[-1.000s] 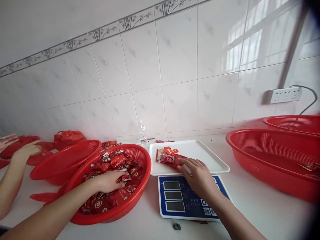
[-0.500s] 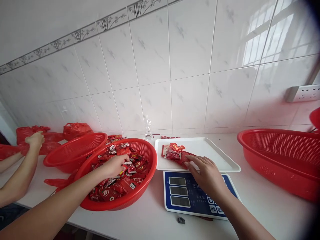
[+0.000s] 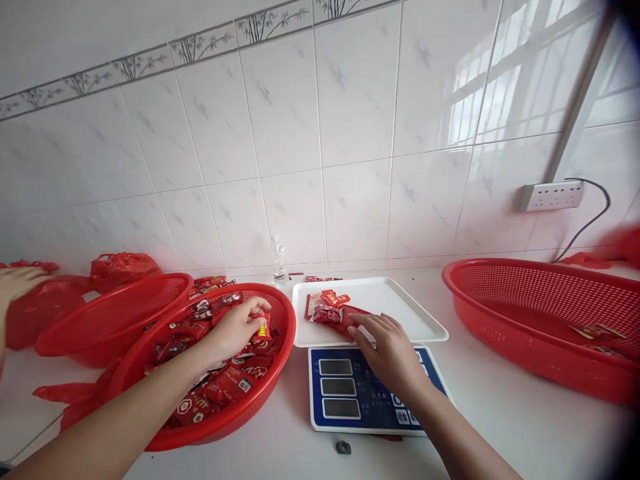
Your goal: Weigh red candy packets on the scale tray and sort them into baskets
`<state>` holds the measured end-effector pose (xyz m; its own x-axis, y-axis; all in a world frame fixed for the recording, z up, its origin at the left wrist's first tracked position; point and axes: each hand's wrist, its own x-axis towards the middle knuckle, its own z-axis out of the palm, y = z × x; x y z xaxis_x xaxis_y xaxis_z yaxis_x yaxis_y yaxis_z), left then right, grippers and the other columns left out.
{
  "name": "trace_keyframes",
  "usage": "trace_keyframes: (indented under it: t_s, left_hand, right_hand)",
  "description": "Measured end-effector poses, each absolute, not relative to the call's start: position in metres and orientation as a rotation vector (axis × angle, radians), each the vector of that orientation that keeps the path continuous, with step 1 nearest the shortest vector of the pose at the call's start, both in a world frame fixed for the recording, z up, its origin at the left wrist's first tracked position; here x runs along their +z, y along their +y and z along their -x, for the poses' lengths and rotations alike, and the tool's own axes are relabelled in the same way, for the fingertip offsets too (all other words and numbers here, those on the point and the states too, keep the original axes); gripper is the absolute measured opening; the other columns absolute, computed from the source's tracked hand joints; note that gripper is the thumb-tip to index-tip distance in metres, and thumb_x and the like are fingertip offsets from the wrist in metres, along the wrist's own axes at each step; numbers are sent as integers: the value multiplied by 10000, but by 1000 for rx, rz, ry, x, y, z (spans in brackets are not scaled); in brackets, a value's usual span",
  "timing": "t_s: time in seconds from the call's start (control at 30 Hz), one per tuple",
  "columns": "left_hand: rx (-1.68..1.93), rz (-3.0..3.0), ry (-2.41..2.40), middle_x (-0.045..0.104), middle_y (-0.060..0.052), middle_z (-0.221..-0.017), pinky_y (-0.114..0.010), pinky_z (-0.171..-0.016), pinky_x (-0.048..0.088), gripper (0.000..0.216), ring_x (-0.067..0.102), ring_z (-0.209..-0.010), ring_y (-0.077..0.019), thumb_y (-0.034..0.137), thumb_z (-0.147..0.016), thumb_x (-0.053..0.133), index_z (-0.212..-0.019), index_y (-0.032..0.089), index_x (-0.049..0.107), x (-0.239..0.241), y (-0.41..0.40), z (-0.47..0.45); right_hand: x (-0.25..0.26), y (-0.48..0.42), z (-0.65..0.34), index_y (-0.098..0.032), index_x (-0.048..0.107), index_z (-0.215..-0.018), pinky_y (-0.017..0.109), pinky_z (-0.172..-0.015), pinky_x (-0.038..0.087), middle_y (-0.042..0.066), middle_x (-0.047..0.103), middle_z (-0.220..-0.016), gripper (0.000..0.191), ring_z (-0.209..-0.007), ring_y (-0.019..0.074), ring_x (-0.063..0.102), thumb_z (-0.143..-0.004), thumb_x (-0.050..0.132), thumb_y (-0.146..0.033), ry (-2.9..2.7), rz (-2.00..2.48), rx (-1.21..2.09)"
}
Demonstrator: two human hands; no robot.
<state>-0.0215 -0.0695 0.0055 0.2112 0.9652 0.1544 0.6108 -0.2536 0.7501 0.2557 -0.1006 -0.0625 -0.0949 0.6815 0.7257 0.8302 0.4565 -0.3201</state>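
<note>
My left hand (image 3: pixel 237 328) is raised just above the candies in a round red basket (image 3: pixel 270 387) and pinches a small red candy packet (image 3: pixel 262 328). The basket is full of red wrapped candies (image 3: pixel 220 387). My right hand (image 3: pixel 387 347) lies with fingers stretched flat on the near edge of a white tray (image 3: pixel 400 300), fingertips touching a small pile of red packets (image 3: pixel 333 310). The tray sits on a blue digital scale (image 3: pixel 350 393).
An empty red basket (image 3: pixel 110 320) leans behind the full one. A large red basket (image 3: pixel 540 320) stands at the right. Another person's hand (image 3: pixel 17 283) rests on red plastic bags (image 3: pixel 45 310) at far left. A small clear bottle (image 3: pixel 279 259) and a wall socket (image 3: pixel 553 195) are behind.
My left hand has lifted out of the candy pile with one red packet pinched in its fingers. My right hand has stayed on the tray. The other person's hand has moved.
</note>
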Motion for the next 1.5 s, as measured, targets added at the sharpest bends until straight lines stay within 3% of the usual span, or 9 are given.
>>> trace_keyframes:
  t_s: [0.2, 0.33, 0.5, 0.73, 0.97, 1.07, 1.17, 1.33, 1.5]
  left_hand:
    - [812, -1904, 1210, 584, -19, -888, -268, -712, 450, 270, 587, -765, -148, 242, -798, 506, -1064, 200, 485, 12, -77, -19]
    - [751, -1892, 1062, 583, -7, -840, -285, -715, 447, 360, 596, -752, -150, 219, -781, 577, -1125, 204, 471, 13, -86, -52]
    - [773, -1884, 947, 567, 6, -780, -292, -723, 458, 335, 603, -763, -154, 110, -767, 570, -1081, 199, 495, 7, -90, -85]
    - [803, -1743, 842, 583, -68, -1001, -349, -779, 495, 420, 607, -889, -182, 80, -748, 586, -1130, 184, 448, 16, -90, -102]
    - [738, -1840, 789, 619, -92, -1005, -374, -859, 466, 396, 616, -924, -189, 172, -806, 565, -1172, 160, 416, 22, -85, -103]
    - [821, -1998, 849, 623, -94, -1015, -372, -874, 458, 326, 611, -936, -192, 217, -843, 520, -1159, 166, 455, 22, -71, -104]
    - [860, -2310, 979, 609, -99, -1124, -388, -966, 395, 270, 540, -1085, -217, 199, -850, 483, -1112, 184, 547, 18, -49, -103]
    - [385, -2597, 1126, 470, -66, -1358, -460, -1086, 217, 387, 293, -1320, -275, 349, -872, 459, -1234, 231, 531, 6, -19, -95]
    - [266, -2641, 1268, 479, -102, -1319, -441, -1041, 285, 517, 358, -1267, -292, 544, -849, 423, -1241, 224, 528, 1, -19, -89]
  right_hand:
    - [-52, -116, -247, -222, 535, -1198, 391, -802, 497, 85, 665, -1023, 331, -956, 219, 601, -903, 473, -359, -1925, 990, -163]
    - [-51, -124, -239, -212, 451, -1283, 369, -731, 520, 90, 653, -992, 453, -868, 208, 606, -882, 503, -416, -2036, 819, -133]
    - [-54, -123, -239, -211, 478, -1259, 325, -662, 523, 69, 646, -875, 376, -766, 182, 605, -910, 462, -352, -1961, 850, -128]
    - [-54, -115, -247, -230, 493, -1215, 331, -707, 522, 88, 641, -1012, 336, -826, 192, 621, -891, 483, -319, -1782, 1048, -31]
    - [-55, -108, -249, -217, 512, -914, 284, -630, 489, 32, 620, -816, 127, -692, 158, 583, -840, 530, -318, -1585, 1106, 215]
    - [-54, -105, -254, -218, 473, -806, 278, -599, 471, 10, 590, -726, 182, -634, 153, 549, -823, 544, -385, -1488, 1135, 238]
    - [-53, -101, -260, -220, 461, -790, 272, -587, 454, -6, 554, -684, 238, -612, 149, 521, -806, 557, -437, -1401, 1171, 182]
    - [-51, -101, -265, -220, 468, -781, 267, -581, 446, -3, 556, -681, 256, -615, 151, 517, -817, 527, -466, -1383, 1199, 180]
    - [-48, -103, -263, -222, 474, -766, 265, -564, 444, 1, 569, -672, 271, -601, 155, 523, -804, 529, -484, -1377, 1204, 191]
